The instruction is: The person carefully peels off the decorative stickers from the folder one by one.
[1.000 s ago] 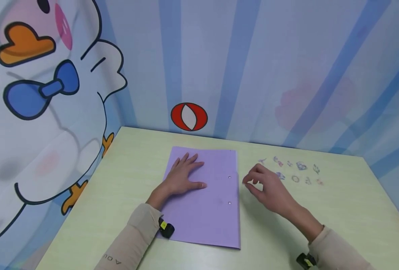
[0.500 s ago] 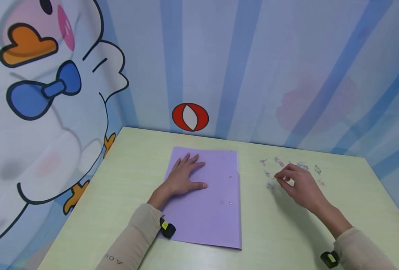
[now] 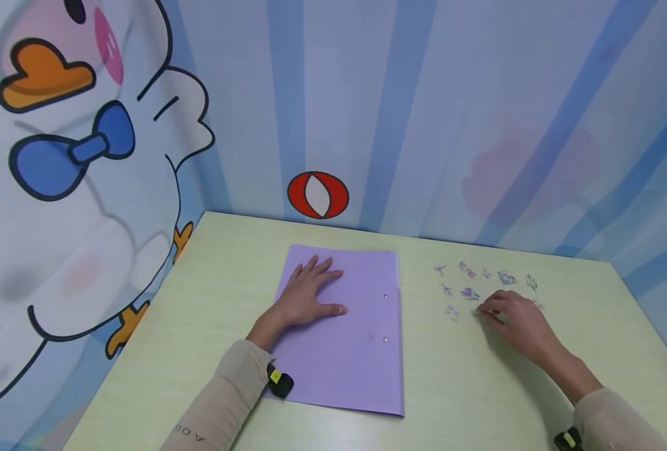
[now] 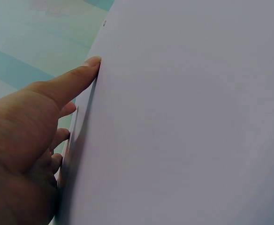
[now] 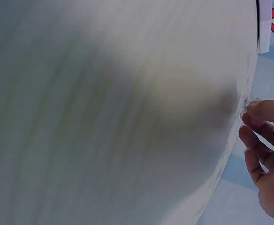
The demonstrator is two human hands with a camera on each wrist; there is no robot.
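My left hand (image 3: 307, 295) lies with fingers spread on a purple folder (image 3: 356, 369), pressing it to the table. Two small round studs show along the folder's right side. To the right, my right hand (image 3: 519, 322) is low over the table, thumb and forefinger pinching a small pale sticker (image 3: 476, 312); its print is mostly hidden by the fingertips. Around it lie small flower-patterned stickers, among them a purple one (image 3: 470, 294) just beyond the fingers and a faint one (image 3: 452, 310) to the left. The left wrist view shows the thumb (image 4: 80, 77) straight against the folder.
Several more stickers lie in loose rows on the table's right side, such as a round one (image 3: 506, 277) and a leafy one (image 3: 531, 282). The pale wooden table (image 3: 451, 388) ends at a printed backdrop (image 3: 333, 113) behind it.
My right hand has moved from beside the folder's right edge rightward over the stickers, then lower and slightly nearer, still pinching. My left hand stays on the folder.
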